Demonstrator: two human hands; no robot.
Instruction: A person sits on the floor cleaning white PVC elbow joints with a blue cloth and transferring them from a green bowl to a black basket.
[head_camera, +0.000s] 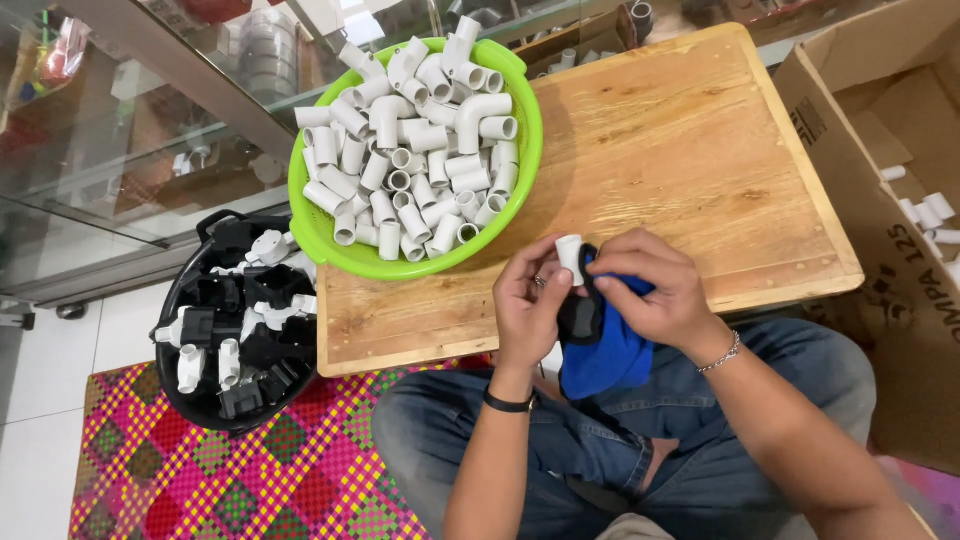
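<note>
Still early, I judge: my left fingers (545, 275) clamp one white elbow (570, 255), right fingers (630, 290) pinch the blue cloth (610, 355); green basket (515, 180), upper left, brims.

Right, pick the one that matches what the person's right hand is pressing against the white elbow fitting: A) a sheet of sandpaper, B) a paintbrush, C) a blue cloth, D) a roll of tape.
C: the right hand grips a blue cloth and presses it against the white pipe elbow that the left hand holds over the wooden table.
</note>
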